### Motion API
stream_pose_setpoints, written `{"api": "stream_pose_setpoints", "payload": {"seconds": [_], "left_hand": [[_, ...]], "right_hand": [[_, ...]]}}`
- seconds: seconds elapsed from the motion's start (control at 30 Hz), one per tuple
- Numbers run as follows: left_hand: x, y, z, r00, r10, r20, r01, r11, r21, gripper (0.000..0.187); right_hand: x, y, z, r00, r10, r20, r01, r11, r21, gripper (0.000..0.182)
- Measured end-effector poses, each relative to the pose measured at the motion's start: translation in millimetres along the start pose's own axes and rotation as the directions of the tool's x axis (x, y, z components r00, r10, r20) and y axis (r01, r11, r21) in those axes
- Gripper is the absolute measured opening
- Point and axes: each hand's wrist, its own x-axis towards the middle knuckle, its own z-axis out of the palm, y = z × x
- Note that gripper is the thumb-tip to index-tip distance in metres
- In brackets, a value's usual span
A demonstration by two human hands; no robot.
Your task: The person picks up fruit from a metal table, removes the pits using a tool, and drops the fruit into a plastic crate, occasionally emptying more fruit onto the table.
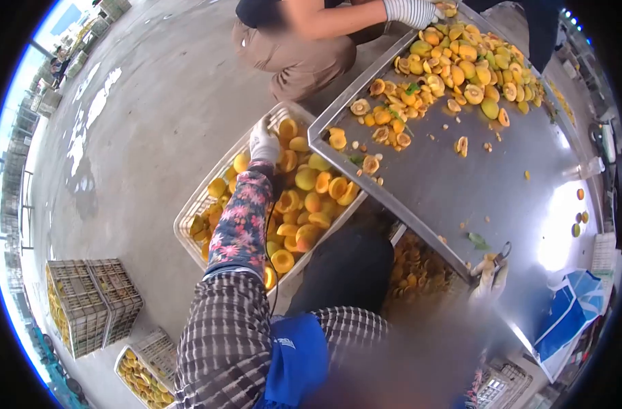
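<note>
My left hand point(264, 144), in a white glove, reaches across a pale plastic crate point(219, 167) of halved orange fruit point(306, 178); its fingers are closed over the crate's far rim. At the near edge of the metal table point(454, 180), my right hand point(488, 278), also gloved, is closed around a small tool with a metal ring point(506, 249). A heap of halved and whole fruit point(471, 68) lies on the far part of the table, with loose pits and scraps nearer me.
A co-worker point(297, 51) crouches beyond the crate, one striped glove point(412, 11) at the fruit heap. Stacked crates point(93, 303) and another fruit crate point(144, 375) stand at the lower left. A blue and white bag point(570, 313) is at the right. Halved fruit point(420, 269) lies below the table.
</note>
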Motion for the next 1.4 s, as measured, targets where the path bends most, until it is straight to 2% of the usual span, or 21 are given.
{"api": "stream_pose_setpoints", "payload": {"seconds": [0.07, 0.13, 0.2, 0.27, 0.3, 0.33, 0.4, 0.47, 0.6, 0.73, 0.87, 0.9, 1.0, 1.03, 1.1, 1.13, 1.17, 1.2, 1.27, 1.37, 1.4], "left_hand": [[-27.4, 9.7, -5.4, 0.978, 0.157, -0.140, -0.153, 0.988, 0.035, 0.027], [-76.0, 69.3, -25.9, 0.906, 0.423, 0.029, -0.424, 0.902, 0.082, 0.034], [-118.7, 88.7, -12.0, 0.770, 0.486, 0.414, -0.512, 0.858, -0.055, 0.048], [-151.6, 94.7, -10.6, 0.575, 0.551, 0.604, -0.593, 0.790, -0.155, 0.063], [-152.2, 102.6, -36.7, 0.556, 0.506, 0.660, -0.600, 0.793, -0.102, 0.073], [-161.5, 92.3, -49.1, 0.617, 0.484, 0.621, -0.586, 0.809, -0.047, 0.076], [-187.5, 59.5, -78.9, 0.618, 0.524, 0.586, -0.632, 0.774, -0.026, 0.075], [-200.9, 41.7, -112.6, 0.559, 0.567, 0.605, -0.707, 0.707, -0.010, 0.071], [-231.6, 27.4, -154.9, 0.557, 0.386, 0.735, -0.594, 0.804, 0.028, 0.074], [-241.8, 31.8, -128.7, 0.745, 0.228, 0.627, -0.447, 0.869, 0.215, 0.067], [-241.2, 8.9, -117.1, 0.704, 0.246, 0.666, -0.418, 0.902, 0.108, 0.068], [-244.6, 2.1, -111.9, 0.746, 0.324, 0.582, -0.488, 0.860, 0.147, 0.062], [-194.0, 33.9, -143.6, 0.760, 0.160, 0.630, -0.114, 0.987, -0.113, 0.048], [-179.6, 30.8, -141.1, 0.884, 0.239, 0.402, -0.218, 0.971, -0.097, 0.036], [-147.2, 6.9, -132.5, 0.919, 0.377, 0.115, -0.384, 0.922, 0.044, 0.036], [-132.5, -0.9, -134.0, 0.950, 0.277, 0.147, -0.308, 0.914, 0.263, 0.048], [-120.6, -16.3, -130.5, 0.960, 0.263, 0.100, -0.279, 0.842, 0.462, 0.063], [-116.3, -14.7, -147.6, 0.973, 0.052, 0.226, -0.156, 0.869, 0.469, 0.069], [-127.4, -65.7, -142.6, 0.950, -0.046, 0.310, -0.145, 0.812, 0.565, 0.079], [-148.5, -58.3, -180.0, 0.882, -0.253, 0.397, -0.047, 0.792, 0.608, 0.091], [-142.0, -38.6, -196.3, 0.814, -0.345, 0.467, -0.032, 0.777, 0.629, 0.088]], "right_hand": [[2.6, -3.5, 3.8, 1.000, -0.013, 0.001, 0.013, 1.000, -0.029, 0.034], [4.9, -13.3, 6.9, 0.999, -0.035, 0.039, 0.038, 0.997, -0.073, 0.033], [4.6, -11.5, 4.3, 0.996, -0.055, 0.065, 0.058, 0.997, -0.058, 0.032], [6.5, -5.2, 3.4, 0.991, -0.114, 0.070, 0.117, 0.992, -0.050, 0.031], [6.5, -5.6, 2.8, 0.991, -0.109, 0.072, 0.113, 0.992, -0.059, 0.030], [5.2, -6.7, 2.2, 0.992, -0.101, 0.073, 0.106, 0.992, -0.066, 0.029], [4.1, -5.9, 3.4, 0.995, -0.089, 0.047, 0.092, 0.993, -0.069, 0.028], [2.6, 1.4, 4.3, 0.994, -0.109, 0.025, 0.111, 0.992, -0.063, 0.028], [2.7, -3.9, 6.4, 0.990, -0.133, 0.036, 0.136, 0.984, -0.119, 0.028], [3.7, -11.5, 5.9, 0.992, -0.118, 0.055, 0.125, 0.977, -0.170, 0.029], [4.0, -3.1, 0.9, 0.992, -0.120, 0.039, 0.126, 0.974, -0.190, 0.030], [3.5, -3.0, 1.1, 0.992, -0.121, 0.042, 0.127, 0.969, -0.211, 0.031], [2.6, -8.9, 3.6, 0.991, -0.127, 0.048, 0.134, 0.967, -0.216, 0.033], [4.3, 1.7, -0.8, 0.982, -0.177, 0.068, 0.189, 0.949, -0.253, 0.034], [6.2, 17.6, -7.3, 0.966, -0.244, 0.087, 0.259, 0.914, -0.311, 0.036], [7.6, 18.8, -6.9, 0.962, -0.258, 0.085, 0.271, 0.910, -0.313, 0.036], [8.9, 19.6, -6.1, 0.959, -0.272, 0.082, 0.284, 0.906, -0.315, 0.036], [8.5, 18.7, -4.8, 0.958, -0.277, 0.077, 0.288, 0.910, -0.298, 0.035], [8.0, 15.0, -8.1, 0.966, -0.249, 0.075, 0.260, 0.926, -0.275, 0.034], [6.2, 15.0, -5.4, 0.983, -0.177, 0.041, 0.182, 0.952, -0.247, 0.032], [4.8, 15.8, -5.8, 0.985, -0.171, 0.029, 0.172, 0.952, -0.253, 0.031]]}}
